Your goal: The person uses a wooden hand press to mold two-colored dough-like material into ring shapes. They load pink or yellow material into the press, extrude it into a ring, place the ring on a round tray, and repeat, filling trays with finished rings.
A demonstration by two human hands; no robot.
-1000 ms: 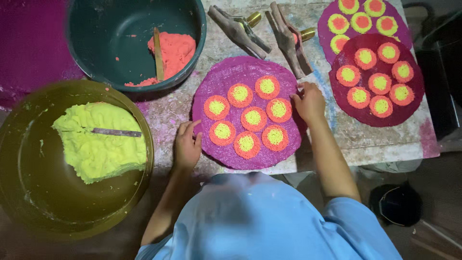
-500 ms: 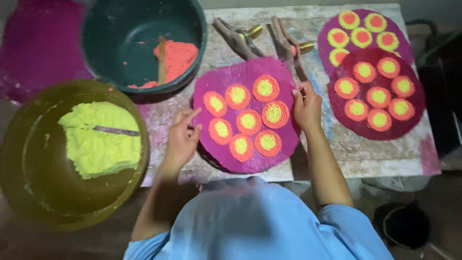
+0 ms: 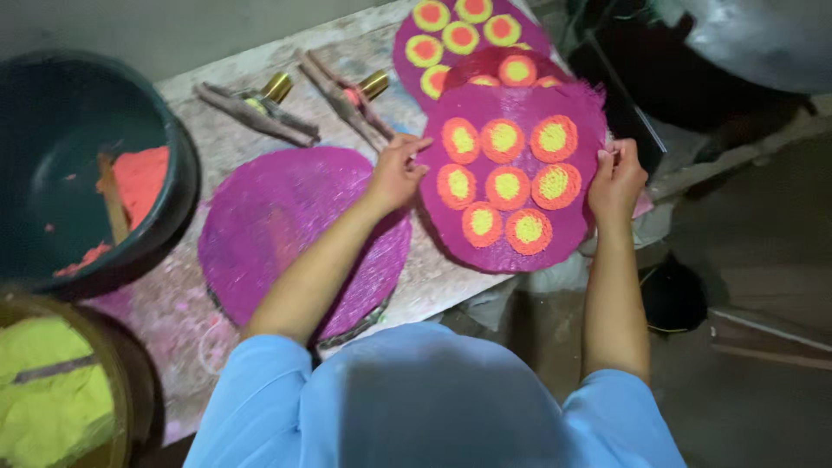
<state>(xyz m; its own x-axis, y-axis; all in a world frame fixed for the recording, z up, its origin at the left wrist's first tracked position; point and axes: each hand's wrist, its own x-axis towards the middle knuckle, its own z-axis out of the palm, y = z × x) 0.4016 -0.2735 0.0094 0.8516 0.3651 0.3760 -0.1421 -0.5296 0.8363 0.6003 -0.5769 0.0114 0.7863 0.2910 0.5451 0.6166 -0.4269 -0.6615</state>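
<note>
Both the left hand point(image 3: 394, 173) and the right hand point(image 3: 617, 178) pinched the filled purple disc point(image 3: 511, 186), lifted past the table's right edge, its eight rounds finished, while the bare disc point(image 3: 286, 234) lay unfilled.

A round purple mat point(image 3: 511, 178) (dotted with eight orange rings, yellow in the middle) is held by both side edges, tilted, partly out past the table's edge.
</note>
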